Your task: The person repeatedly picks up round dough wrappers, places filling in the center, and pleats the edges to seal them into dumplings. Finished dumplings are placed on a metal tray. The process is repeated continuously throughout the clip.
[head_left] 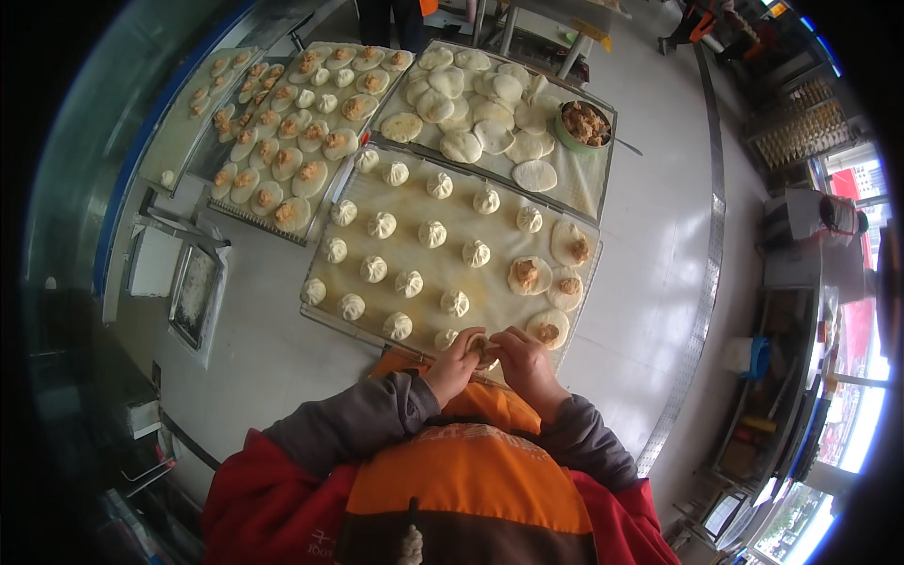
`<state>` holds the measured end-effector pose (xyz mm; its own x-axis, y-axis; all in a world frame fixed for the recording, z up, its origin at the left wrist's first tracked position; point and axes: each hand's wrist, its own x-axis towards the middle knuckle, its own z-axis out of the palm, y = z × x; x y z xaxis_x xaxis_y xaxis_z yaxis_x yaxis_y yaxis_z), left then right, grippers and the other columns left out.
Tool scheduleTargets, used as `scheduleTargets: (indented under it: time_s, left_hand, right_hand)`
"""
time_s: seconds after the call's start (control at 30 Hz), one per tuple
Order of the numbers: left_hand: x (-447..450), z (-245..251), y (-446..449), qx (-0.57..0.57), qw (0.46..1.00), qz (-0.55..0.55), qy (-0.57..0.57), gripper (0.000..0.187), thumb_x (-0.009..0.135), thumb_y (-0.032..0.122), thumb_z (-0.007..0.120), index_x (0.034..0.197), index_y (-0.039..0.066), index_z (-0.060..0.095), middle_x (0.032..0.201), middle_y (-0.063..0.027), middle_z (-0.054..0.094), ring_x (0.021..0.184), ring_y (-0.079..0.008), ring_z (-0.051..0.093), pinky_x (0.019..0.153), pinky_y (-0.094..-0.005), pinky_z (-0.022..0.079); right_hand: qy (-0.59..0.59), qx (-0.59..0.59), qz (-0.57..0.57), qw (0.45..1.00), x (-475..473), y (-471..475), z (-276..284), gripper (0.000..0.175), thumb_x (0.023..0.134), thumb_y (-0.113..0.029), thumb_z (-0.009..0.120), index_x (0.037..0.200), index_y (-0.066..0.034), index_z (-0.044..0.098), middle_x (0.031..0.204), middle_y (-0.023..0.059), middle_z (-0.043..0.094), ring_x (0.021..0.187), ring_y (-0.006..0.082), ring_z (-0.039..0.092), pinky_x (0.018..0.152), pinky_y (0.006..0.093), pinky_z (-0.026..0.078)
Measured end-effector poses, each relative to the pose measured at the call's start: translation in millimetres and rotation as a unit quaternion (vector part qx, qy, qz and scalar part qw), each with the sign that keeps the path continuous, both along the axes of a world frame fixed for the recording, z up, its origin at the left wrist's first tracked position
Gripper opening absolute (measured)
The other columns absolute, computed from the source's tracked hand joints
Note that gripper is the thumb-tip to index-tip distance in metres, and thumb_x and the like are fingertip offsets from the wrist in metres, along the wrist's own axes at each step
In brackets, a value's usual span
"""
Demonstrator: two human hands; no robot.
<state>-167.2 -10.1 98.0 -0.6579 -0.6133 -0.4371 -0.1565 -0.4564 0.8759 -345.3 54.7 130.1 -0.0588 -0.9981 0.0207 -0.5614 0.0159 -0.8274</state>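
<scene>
My left hand (455,364) and my right hand (521,360) meet at the near edge of a lined tray (452,198). Between their fingers is a partly gathered dough wrapper (481,347) with filling inside; my right fingertips pinch its rim. Pleated buns (432,234) stand in rows on this tray, one (446,339) just left of my left fingers. Close to my right hand lies an open wrapper with meat filling (547,330), and several more such wrappers (530,275) lie along the tray's right side.
Beyond, another tray holds flat dough rounds (460,146) and a green bowl of filling (583,126) with a utensil. Left, a tray carries filled wrappers (286,164) and a few buns. A metal pan (195,286) sits lower left. People stand farther off near the top.
</scene>
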Motion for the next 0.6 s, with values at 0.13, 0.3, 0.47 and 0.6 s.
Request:
scheduleTargets:
  time_s: [0.13,0.3,0.47,0.6]
  left_hand:
    - [-3,-10,13,-0.126,0.985,0.042,0.107,0.03,0.107,0.001,0.046,0.136,0.004,0.051,0.118,-0.0104,0.063,0.103,-0.0165,0.064,0.088,-0.0293,0.053]
    - [0,-13,-4,-0.077,0.993,-0.036,0.082,0.031,0.103,-0.004,0.046,0.133,0.002,0.052,0.115,-0.0123,0.062,0.109,-0.0192,0.063,0.089,-0.0325,0.052]
    - [4,3,-20,-0.027,0.995,-0.073,0.058,0.028,0.109,0.02,0.048,0.13,0.004,0.057,0.116,-0.0099,0.063,0.107,-0.0183,0.064,0.089,-0.0332,0.055]
    - [0,16,-16,0.284,0.954,0.072,0.062,0.043,0.112,0.043,0.04,0.127,0.008,0.06,0.114,-0.0071,0.065,0.097,-0.0151,0.066,0.072,-0.0309,0.059]
  right_hand:
    - [-0.026,-0.009,0.008,1.0,-4,-6,7,0.014,0.087,0.001,0.065,0.101,-0.0023,0.064,0.096,0.014,0.065,0.085,0.0363,0.066,0.071,0.0421,0.054]
    - [0.131,-0.081,0.118,0.981,-10,-16,23,0.014,0.088,-0.002,0.067,0.102,-0.0035,0.064,0.092,0.0122,0.064,0.082,0.0362,0.065,0.07,0.0436,0.054]
    - [0.014,-0.01,0.047,0.999,-2,-13,19,0.015,0.085,-0.002,0.07,0.1,-0.0023,0.066,0.089,0.0123,0.066,0.078,0.034,0.066,0.068,0.0413,0.054]
    - [0.048,-0.066,0.068,0.994,-2,-19,12,0.016,0.085,-0.002,0.073,0.1,-0.0015,0.066,0.089,0.0129,0.067,0.08,0.0332,0.068,0.067,0.0398,0.055]
